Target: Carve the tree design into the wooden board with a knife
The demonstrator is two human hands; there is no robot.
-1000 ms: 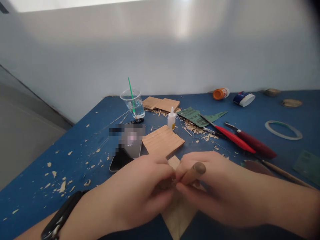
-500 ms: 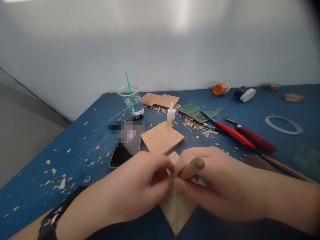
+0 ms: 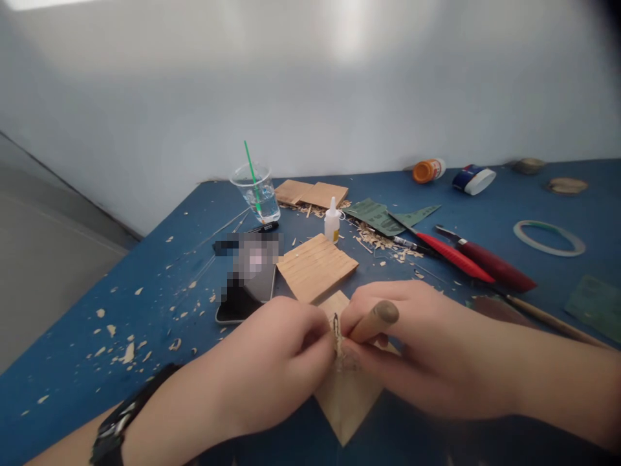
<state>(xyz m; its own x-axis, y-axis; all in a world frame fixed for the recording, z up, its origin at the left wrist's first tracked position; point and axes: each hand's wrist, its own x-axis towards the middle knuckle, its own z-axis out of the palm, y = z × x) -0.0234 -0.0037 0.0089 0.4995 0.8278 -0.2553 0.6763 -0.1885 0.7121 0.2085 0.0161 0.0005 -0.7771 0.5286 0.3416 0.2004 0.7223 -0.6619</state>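
Observation:
A pale square wooden board lies cornerwise on the table in front of me, with a dark carved groove and loose fibres near its middle. My right hand is closed round the wooden handle of a carving tool, held low and tilted over the board. Its blade is hidden by my fingers. From the left, my left hand rests on the board, thumb and fingers closed beside the groove. Its lower fingers are out of sight. Just beyond my hands sits a thicker wooden block.
A partly blurred phone and a plastic cup of water stand on the left. Behind the block is a small glue bottle. Red-handled carving tools, green sandpaper and a tape ring lie to the right. Shavings litter the table.
My fingers have parted slightly at the board, so the dark groove now shows between them. The tool's handle has shifted only a little.

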